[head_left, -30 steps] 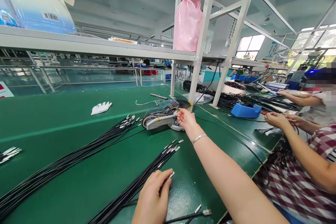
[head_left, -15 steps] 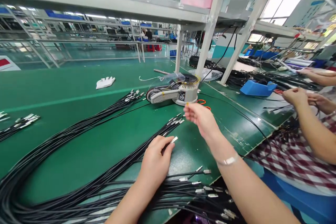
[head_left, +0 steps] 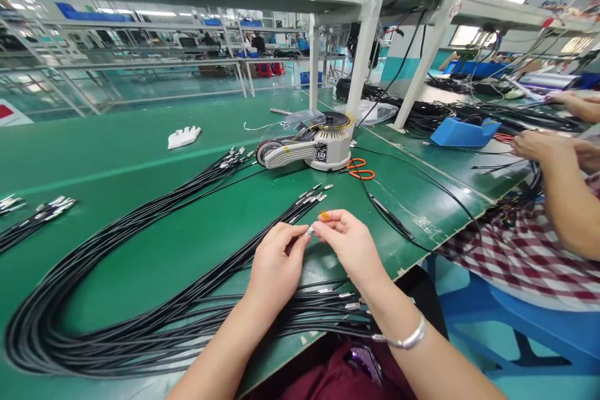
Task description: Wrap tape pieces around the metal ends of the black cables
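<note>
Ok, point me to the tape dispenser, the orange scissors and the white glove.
tape dispenser [head_left: 312,149]: head view, on its grey-white body.
orange scissors [head_left: 360,169]: head view, on the handle loops.
white glove [head_left: 184,137]: head view, on the palm.

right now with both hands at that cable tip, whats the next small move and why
Probably press the small yellow piece on the right hand fingertips onto the metal cable tip that the left hand pinches. The two hands meet just there, and the tape dispenser stands close behind.
</note>
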A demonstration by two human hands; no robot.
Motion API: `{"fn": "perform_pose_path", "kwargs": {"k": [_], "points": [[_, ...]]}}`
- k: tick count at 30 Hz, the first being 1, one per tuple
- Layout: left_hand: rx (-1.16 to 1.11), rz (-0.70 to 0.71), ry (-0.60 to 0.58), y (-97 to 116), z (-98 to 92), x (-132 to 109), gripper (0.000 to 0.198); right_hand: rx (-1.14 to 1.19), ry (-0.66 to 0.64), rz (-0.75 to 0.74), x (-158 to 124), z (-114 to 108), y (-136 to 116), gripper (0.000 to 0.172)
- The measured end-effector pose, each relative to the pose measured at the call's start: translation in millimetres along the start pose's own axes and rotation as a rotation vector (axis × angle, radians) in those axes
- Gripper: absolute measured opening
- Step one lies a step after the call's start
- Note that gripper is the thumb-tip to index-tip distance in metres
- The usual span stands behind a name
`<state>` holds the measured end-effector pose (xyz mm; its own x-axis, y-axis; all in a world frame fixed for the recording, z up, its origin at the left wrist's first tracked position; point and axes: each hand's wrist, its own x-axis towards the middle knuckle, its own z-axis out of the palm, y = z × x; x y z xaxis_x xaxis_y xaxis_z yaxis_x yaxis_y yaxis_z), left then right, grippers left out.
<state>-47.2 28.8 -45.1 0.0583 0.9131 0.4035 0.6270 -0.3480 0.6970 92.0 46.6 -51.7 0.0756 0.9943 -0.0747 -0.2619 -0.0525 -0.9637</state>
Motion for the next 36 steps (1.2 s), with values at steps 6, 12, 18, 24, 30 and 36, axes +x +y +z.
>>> {"fn": "perform_pose_path", "kwargs": {"k": [6,12,18,24,30,36], "points": [[0.148,-0.044,-0.213,-4.5,-21.3,7.4,0.013,0.025,-0.017,0.012,3.1,-3.8,8.0,0.027],[0.015,0.069,-0.015,3.4,-8.6,-3.2,0.016,-0.068,-0.025,0.022,-21.7,-6.3,-3.0,0.023],[0.039,0.137,0.076,3.6,-2.2,-16.0,0.01,-0.131,0.003,0.086,-56.6,-0.5,-1.9,0.026],[0.077,0.226,0.133,2.6,-1.6,-21.1,0.01,-0.113,0.015,0.092,-58.1,7.7,3.9,0.025],[0.089,0.343,0.132,0.8,-3.5,-22.1,0.015,-0.161,-0.015,0.081,-55.9,9.2,5.0,0.027],[0.127,0.443,0.109,1.0,-6.1,-20.4,0.021,-0.149,-0.036,0.122,-52.2,8.9,0.5,0.027]]}}
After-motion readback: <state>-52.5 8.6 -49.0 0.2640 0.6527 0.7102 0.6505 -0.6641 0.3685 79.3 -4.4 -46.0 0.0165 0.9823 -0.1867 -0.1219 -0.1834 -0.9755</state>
